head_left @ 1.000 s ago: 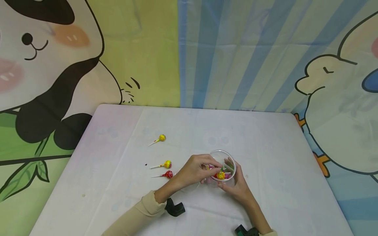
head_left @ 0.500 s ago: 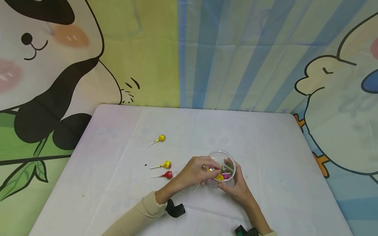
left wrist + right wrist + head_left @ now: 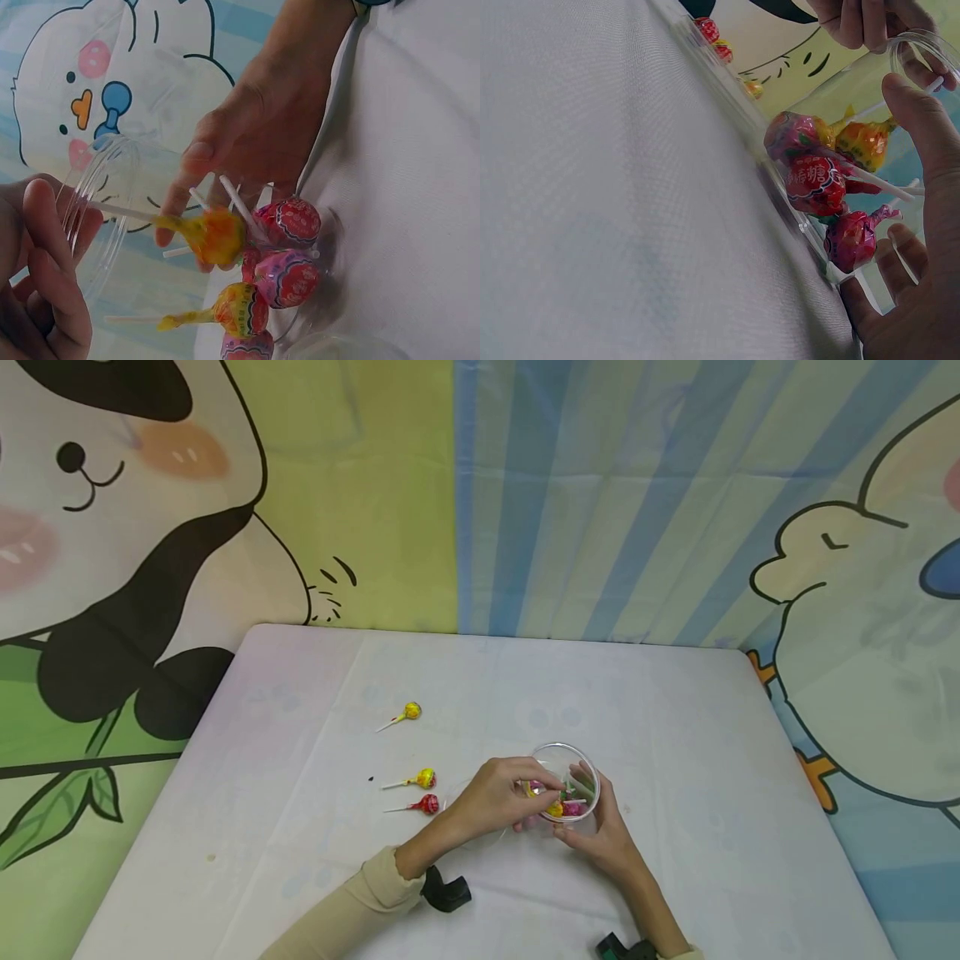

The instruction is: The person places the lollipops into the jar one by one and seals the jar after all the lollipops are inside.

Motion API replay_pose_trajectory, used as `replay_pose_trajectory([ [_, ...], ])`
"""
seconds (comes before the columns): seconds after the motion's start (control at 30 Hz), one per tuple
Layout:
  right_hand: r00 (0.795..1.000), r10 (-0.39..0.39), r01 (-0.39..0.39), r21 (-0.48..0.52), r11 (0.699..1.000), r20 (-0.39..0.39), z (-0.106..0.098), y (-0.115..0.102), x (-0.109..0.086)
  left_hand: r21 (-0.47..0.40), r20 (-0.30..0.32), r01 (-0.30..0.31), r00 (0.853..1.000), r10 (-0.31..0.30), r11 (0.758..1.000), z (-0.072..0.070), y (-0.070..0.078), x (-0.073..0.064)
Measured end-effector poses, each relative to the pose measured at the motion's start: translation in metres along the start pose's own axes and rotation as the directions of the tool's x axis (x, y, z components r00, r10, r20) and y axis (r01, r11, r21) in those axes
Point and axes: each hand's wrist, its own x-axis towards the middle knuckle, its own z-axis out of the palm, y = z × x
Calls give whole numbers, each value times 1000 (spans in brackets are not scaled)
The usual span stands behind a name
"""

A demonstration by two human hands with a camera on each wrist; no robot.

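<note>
A clear plastic jar [image 3: 576,752] stands on the table, with several wrapped lollipops inside, among them a pink one [image 3: 289,277] and a red one [image 3: 815,184]. My right hand [image 3: 606,831] holds the jar from its right side, thumb and fingers around the wall. The left hand [image 3: 498,793] reaches over the rim; its thumb and fingers pinch the stick of an orange-yellow lollipop [image 3: 216,236] whose head is within the jar. In the right wrist view, that stick's tip meets the left fingers [image 3: 922,71] at the jar's mouth.
Left of the jar, two yellow lollipops [image 3: 412,711] and a red one [image 3: 428,804] lie on the white-covered table [image 3: 300,860]. A clear round piece, like a lid [image 3: 487,839], lies partly hidden under the left forearm. Printed cloth [image 3: 562,510] hangs behind.
The left fingers have shifted slightly within the jar's mouth, and a yellow lollipop there has moved a little left, more covered by them. My right hand keeps its place on the jar.
</note>
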Motion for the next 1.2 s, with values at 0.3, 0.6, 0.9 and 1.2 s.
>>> replay_pose_trajectory([
  [0.3,1000,10,-10,-7,1000,-3,-1,-1,-1,-88,-27,-27,999,25,996,-5,-2,-4],
  [0.6,1000,2,-2,-24,1000,-10,-2,-1,0,-73,-119,-60,992,51,996,-31,-8,-11],
  [0.9,999,50,-51,-16,999,-15,1,-2,-1,11,-256,145,957,-138,989,-97,-31,-26],
  [1.2,989,145,-148,-91,985,-32,1,-7,-1,198,-425,467,833,-354,862,-174,-78,-51],
])
